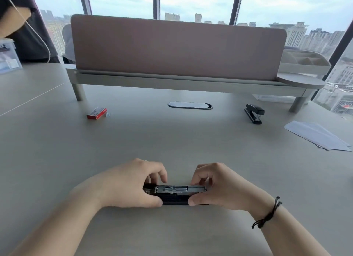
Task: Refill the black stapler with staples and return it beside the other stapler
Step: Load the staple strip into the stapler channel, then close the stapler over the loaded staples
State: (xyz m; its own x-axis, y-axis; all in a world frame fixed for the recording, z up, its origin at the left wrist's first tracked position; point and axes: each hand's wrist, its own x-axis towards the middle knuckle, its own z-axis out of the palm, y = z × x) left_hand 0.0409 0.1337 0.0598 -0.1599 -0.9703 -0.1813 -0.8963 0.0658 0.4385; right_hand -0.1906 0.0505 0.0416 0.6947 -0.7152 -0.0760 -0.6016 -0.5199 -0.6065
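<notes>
The black stapler (174,193) lies across the near middle of the grey desk, its metal staple channel showing on top. My left hand (131,183) grips its left end, fingers curled over the top and thumb under the front. My right hand (215,187) grips its right end in the same way, thumb on the front edge. The other black stapler (254,113) stands closed at the far right of the desk. A red staple box (96,113) lies at the far left, with a small strip of staples (108,114) just to its right.
A pink divider panel (177,45) on a raised shelf crosses the back of the desk. An oval cable grommet (190,105) sits below it. White paper sheets (317,136) lie at the right edge. Another person (23,22) stands at the far left.
</notes>
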